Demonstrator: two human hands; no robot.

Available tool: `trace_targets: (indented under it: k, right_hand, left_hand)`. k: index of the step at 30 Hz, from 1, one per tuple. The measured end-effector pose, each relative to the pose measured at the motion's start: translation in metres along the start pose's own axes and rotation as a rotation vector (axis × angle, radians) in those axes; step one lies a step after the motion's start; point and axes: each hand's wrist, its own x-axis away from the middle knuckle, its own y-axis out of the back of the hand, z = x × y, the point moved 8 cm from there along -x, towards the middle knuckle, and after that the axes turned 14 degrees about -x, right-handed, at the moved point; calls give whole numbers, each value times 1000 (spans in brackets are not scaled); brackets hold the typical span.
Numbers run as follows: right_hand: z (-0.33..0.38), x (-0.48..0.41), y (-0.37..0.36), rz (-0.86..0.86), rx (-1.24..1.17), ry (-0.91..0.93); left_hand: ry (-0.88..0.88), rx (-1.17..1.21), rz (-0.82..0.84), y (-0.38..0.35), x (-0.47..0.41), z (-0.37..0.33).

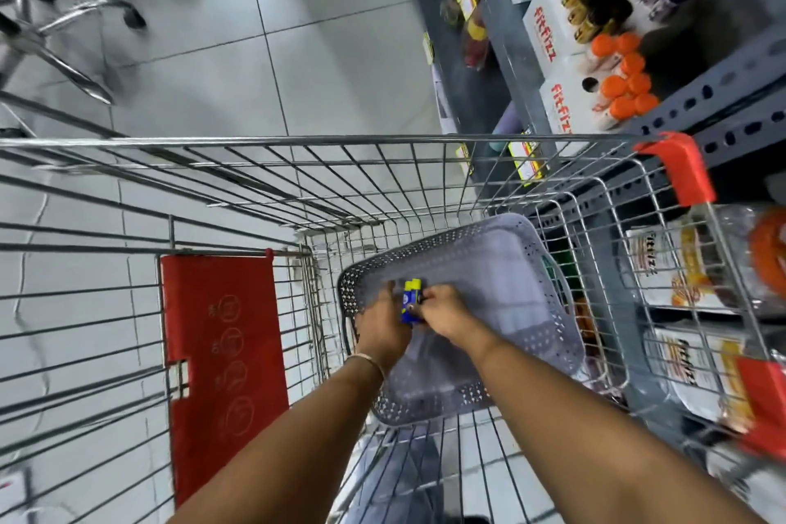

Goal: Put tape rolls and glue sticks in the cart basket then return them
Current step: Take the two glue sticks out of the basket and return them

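Both bare arms reaching in from 6 o'clock, stretched forward and down, converging toward 12. Left hand point(383, 325) back-side up, fingers curled in, thin band round the wrist. Right hand point(442, 306) just beside it at 3 o'clock, knuckles up, fingers bent and pinched in toward the left one. Hands nearly touching, fingertips facing each other. Forearms angled in like a V, elbows out of frame.

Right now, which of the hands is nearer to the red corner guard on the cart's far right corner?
The right hand. It sits in the grey basket, below-left of the red corner guard; the left hand is further left, across the glue sticks.
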Motion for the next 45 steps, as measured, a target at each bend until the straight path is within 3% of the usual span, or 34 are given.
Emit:
trace_targets:
  k: [2,5,8,13,17,21,25,31,45]
  right_hand:
    - [8,8,9,19,-24,-29]
    - [25,29,21,121,-40,-38]
    - [55,52,39,118,-32,20]
    - [130,142,102,-12,-183,293]
    - [159,246,178,-220,-252,596]
    - [157,351,256,-466,-370,751]
    - [138,419,326,-729,-506,853]
    - [117,442,389,-1079,-501,844]
    - [108,407,418,-1159,-446,650]
  left_hand:
    - [-16,188,32,0,-1,-4]
    - [-90,322,44,14,7,-21]
    - [-155,418,70,32,17,-45]
    - [-255,575,77,81,45,-112]
    - [-487,631,6,144,102,-209]
    - [-698,674,55,176,163,-307]
    - [-926,516,2,186,210,-393]
    - [-1028,282,-85,165,232,-473]
    - [-949,54,-164,136,226,-518]
